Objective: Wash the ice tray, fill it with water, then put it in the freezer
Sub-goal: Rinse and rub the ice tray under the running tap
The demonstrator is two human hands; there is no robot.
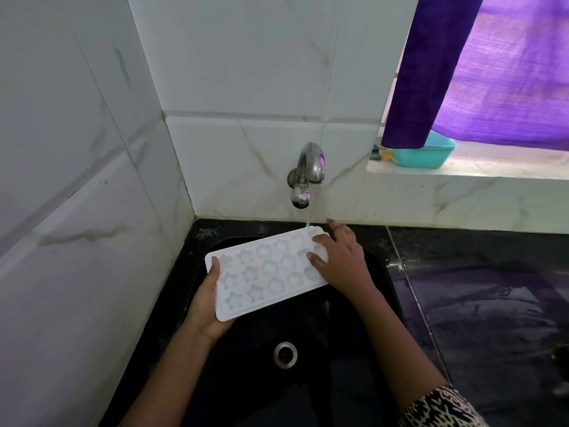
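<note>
A white ice tray (264,272) with star and round moulds is held over the black sink (381,272), its far right corner under a thin stream from the metal tap (309,167). My left hand (209,303) grips the tray's near left end from below, thumb on the rim. My right hand (341,260) lies flat on the tray's right end, fingers spread over the moulds.
The sink drain (285,354) sits below the tray. A wet black counter (492,303) runs to the right. White tiled walls close in at the left and back. A teal tub (428,152) stands on the window ledge behind a purple curtain (480,69).
</note>
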